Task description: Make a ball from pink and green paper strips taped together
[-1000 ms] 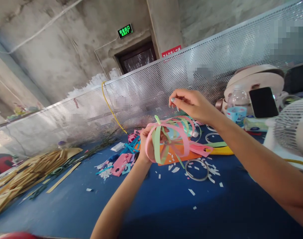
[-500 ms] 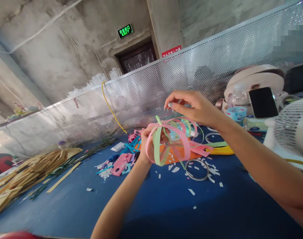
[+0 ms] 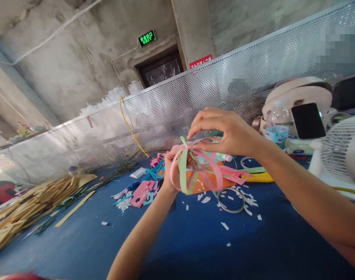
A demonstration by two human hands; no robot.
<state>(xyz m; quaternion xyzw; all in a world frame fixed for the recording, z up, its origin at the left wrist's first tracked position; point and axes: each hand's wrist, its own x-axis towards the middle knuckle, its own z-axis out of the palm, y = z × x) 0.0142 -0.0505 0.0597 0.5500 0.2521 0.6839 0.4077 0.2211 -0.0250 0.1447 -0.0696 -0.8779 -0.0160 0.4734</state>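
A round ornament of looped pink and green strips (image 3: pixel 183 171) is held up over the blue table, with a small green tip on top. My left hand (image 3: pixel 172 169) is closed around its left and rear side, the fingers partly behind the loops. Above the ornament's right side is my right hand (image 3: pixel 221 130), its thumb and fingers curved and apart, the fingertips near the green tip. Nothing shows between those fingers. More pink and green loops appear behind, under the right hand.
Orange sheet (image 3: pixel 205 179), pink cut-outs (image 3: pixel 142 192), white scraps and a grey ring (image 3: pixel 231 210) lie on the table (image 3: pixel 194 237). Wooden strips (image 3: pixel 49 198) are at left. A bottle (image 3: pixel 278 120), phone (image 3: pixel 308 121) and white fan (image 3: pixel 343 151) stand right, before a perforated metal screen (image 3: pixel 177 105).
My right hand has come down and slightly left, closer to the ornament's top. My left hand and the ornament have hardly moved.
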